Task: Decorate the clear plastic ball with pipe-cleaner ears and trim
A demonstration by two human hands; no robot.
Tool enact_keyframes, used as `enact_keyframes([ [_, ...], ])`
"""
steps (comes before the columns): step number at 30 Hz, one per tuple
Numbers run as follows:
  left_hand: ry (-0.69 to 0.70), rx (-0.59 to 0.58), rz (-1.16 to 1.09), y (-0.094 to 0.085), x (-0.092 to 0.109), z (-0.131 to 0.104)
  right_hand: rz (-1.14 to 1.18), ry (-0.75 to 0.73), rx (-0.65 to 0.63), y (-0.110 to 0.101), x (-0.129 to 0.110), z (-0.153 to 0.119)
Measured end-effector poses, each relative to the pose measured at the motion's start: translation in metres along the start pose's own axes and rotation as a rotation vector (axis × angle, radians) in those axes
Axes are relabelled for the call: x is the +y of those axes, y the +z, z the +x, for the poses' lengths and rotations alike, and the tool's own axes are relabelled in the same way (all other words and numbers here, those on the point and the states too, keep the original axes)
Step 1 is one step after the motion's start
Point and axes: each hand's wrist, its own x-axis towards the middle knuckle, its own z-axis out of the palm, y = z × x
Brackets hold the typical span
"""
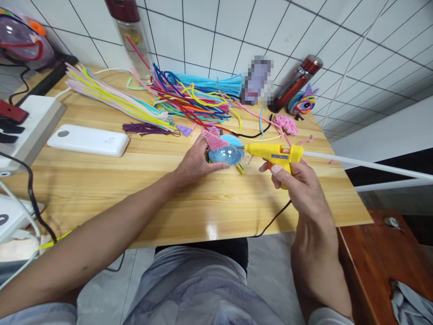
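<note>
My left hand (194, 160) is closed on a clear bluish ball (226, 155), thumb along its near side. A ribbed pink triangle (216, 139) made of pipe cleaners lies on the ball's upper left, and a light-blue coiled piece (233, 139) covers its far side. In my right hand (297, 180) is a yellow hot glue gun (270, 152), its fingers wrapped about the handle and trigger. The gun's nozzle points left and meets the ball's right edge; whether it touches cannot be seen. A long white glue stick (358, 163) runs out of the gun's back.
Bundles of coloured pipe cleaners (192, 99) spread along the back of the wooden table (142, 194). A white power bank (88, 140) and a power strip (40, 131) lie left. At the back right stand a red thermos (297, 83) and a finished one-eyed ornament (301, 104).
</note>
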Motion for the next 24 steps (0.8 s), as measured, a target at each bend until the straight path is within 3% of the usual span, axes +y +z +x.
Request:
enact_keyframes([
  [24,0.011,-0.002,-0.014,-0.001,0.001,0.0,-0.01,0.024,-0.063,0.006,0.002,0.013],
])
